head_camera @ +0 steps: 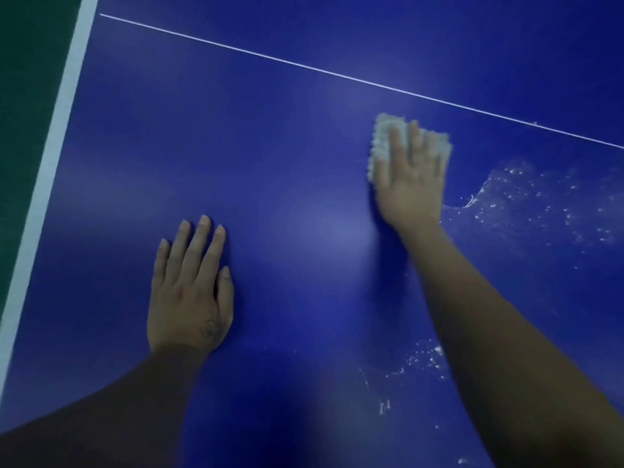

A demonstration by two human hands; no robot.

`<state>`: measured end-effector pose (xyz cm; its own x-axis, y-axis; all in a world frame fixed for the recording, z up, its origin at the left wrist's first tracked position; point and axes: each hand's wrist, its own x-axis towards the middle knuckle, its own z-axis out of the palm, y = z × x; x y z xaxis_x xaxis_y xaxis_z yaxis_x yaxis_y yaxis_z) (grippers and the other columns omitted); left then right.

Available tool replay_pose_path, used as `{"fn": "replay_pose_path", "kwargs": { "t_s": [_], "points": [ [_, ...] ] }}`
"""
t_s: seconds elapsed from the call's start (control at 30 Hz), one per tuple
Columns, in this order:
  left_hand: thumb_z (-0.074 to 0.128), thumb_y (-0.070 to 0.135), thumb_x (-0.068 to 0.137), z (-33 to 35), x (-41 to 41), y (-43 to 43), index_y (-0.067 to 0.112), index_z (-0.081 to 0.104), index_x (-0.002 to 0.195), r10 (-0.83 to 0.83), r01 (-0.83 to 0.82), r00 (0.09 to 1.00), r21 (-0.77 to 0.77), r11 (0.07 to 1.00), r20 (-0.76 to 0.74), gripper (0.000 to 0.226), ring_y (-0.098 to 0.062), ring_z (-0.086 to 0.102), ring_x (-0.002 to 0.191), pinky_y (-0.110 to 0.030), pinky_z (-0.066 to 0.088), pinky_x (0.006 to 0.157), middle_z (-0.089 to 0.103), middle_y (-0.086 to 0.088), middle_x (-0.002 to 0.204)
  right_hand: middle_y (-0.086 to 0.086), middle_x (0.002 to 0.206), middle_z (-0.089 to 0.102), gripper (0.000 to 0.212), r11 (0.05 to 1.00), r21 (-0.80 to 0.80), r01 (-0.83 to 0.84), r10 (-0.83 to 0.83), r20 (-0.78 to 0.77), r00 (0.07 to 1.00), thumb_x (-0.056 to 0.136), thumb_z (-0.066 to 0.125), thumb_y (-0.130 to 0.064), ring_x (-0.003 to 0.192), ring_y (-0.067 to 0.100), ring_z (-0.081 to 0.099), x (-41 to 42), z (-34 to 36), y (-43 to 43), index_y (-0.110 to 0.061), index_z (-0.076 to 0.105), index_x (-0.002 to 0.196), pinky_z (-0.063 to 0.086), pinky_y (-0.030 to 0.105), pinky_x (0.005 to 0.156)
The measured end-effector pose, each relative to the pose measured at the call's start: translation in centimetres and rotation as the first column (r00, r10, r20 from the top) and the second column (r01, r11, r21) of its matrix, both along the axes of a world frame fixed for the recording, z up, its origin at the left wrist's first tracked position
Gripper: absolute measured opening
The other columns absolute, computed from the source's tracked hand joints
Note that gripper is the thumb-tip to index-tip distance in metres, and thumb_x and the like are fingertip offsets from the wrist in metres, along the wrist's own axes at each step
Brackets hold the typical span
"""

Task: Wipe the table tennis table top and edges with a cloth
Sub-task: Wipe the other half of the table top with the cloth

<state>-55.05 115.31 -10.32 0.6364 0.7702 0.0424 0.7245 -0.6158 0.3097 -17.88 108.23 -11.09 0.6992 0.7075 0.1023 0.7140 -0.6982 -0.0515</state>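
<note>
The blue table tennis table top (287, 157) fills the view. A small white fluffy cloth (383, 136) lies flat on it, just below the thin white centre line (337, 74). My right hand (410, 184) presses on the cloth with straight, spread fingers and covers most of it. My left hand (189, 292) rests flat on the bare blue surface to the lower left, fingers straight and holding nothing.
Wet streaks and white droplets (526, 201) shine on the table right of the cloth, and more specks (422, 363) lie by my right forearm. A broad white edge stripe (50, 170) runs down the left side, with dark green floor (23, 96) beyond it.
</note>
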Motion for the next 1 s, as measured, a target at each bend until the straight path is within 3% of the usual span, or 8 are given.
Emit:
{"fn": "replay_pose_path", "kwargs": {
  "t_s": [0.13,0.23,0.4,0.5,0.57,0.67,0.8,1.0],
  "points": [
    [0.040,0.027,0.111,0.0,0.0,0.0,0.011,0.038,0.167,0.004,-0.004,1.000,0.001,1.000,0.008,0.058,-0.028,0.019,0.167,-0.058,0.019,0.133,0.028,-0.006,0.177,0.008,0.179,0.014,0.063,0.952,-0.048,0.304,-0.307,-0.123,0.944,0.112,0.020,-0.052,0.164,0.035,0.012,2.9,0.8,-2.3,-0.028,0.021,0.170,0.001,0.061,0.131],
    [0.039,0.028,0.111,0.0,0.0,0.0,0.012,0.037,0.167,-0.001,0.001,1.000,0.002,1.000,0.006,0.058,-0.028,0.019,0.167,-0.058,0.019,0.134,0.028,-0.006,0.178,0.013,0.177,0.018,0.063,0.902,-0.021,0.432,-0.432,-0.082,0.898,0.112,0.021,-0.049,0.163,0.040,0.015,-1.1,0.9,-0.3,-0.025,0.025,0.170,0.004,0.064,0.130],
    [0.039,0.027,0.112,-0.1,0.0,0.0,0.012,0.036,0.168,-0.007,0.006,1.000,0.012,1.000,0.008,0.059,-0.029,0.019,0.167,-0.058,0.018,0.134,0.027,-0.006,0.178,0.008,0.177,0.022,0.061,0.998,-0.022,0.052,-0.054,-0.074,0.996,0.112,0.027,-0.048,0.163,0.036,0.019,-10.7,0.8,1.8,-0.026,0.029,0.169,-0.009,0.052,0.130],
    [0.038,0.027,0.112,-0.1,0.0,0.0,0.011,0.035,0.168,-0.003,0.003,1.000,0.000,1.000,0.008,0.059,-0.028,0.017,0.167,-0.057,0.016,0.134,0.026,-0.005,0.178,0.005,0.176,0.024,0.060,0.978,-0.033,-0.207,0.203,-0.097,0.974,0.112,0.031,-0.049,0.163,0.033,0.019,-9.7,1.0,-0.7,-0.027,0.032,0.168,0.001,0.053,0.133],
    [0.037,0.028,0.112,0.0,0.0,0.0,0.012,0.035,0.168,0.001,-0.001,1.000,0.005,1.000,0.005,0.059,-0.028,0.017,0.167,-0.056,0.015,0.135,0.026,-0.005,0.178,0.007,0.176,0.027,0.059,0.987,-0.027,-0.158,0.156,-0.059,0.986,0.113,0.031,-0.048,0.162,0.034,0.022,-6.4,0.9,-2.8,-0.026,0.033,0.168,0.004,0.055,0.132],
    [0.038,0.029,0.111,0.0,0.1,0.0,0.012,0.036,0.168,-0.002,0.002,1.000,0.009,1.000,0.003,0.060,-0.028,0.017,0.167,-0.055,0.014,0.135,0.026,-0.006,0.178,0.009,0.177,0.020,0.062,0.990,-0.056,0.131,-0.136,-0.079,0.988,0.113,0.024,-0.051,0.163,0.035,0.018,-2.4,1.0,-5.6,-0.027,0.026,0.170,0.005,0.059,0.132],
    [0.037,0.028,0.111,0.0,0.0,-0.1,0.011,0.036,0.168,-0.005,0.004,1.000,0.017,1.000,0.008,0.059,-0.028,0.018,0.167,-0.056,0.015,0.134,0.027,-0.007,0.178,0.012,0.178,0.017,0.063,0.925,-0.043,0.377,-0.380,-0.097,0.920,0.112,0.022,-0.048,0.163,0.039,0.016,-5.3,1.1,-4.2,-0.025,0.024,0.170,0.006,0.063,0.130],
    [0.039,0.027,0.111,-0.1,0.0,0.0,0.011,0.038,0.167,-0.015,0.014,1.000,0.037,0.999,0.025,0.058,-0.030,0.019,0.166,-0.057,0.016,0.134,0.029,-0.008,0.177,0.008,0.177,0.023,0.059,1.000,-0.012,0.014,-0.016,-0.136,0.991,0.112,0.034,-0.045,0.164,0.034,0.018,-17.8,1.5,-2.4,-0.027,0.032,0.168,0.011,0.058,0.131]
  ]
}}
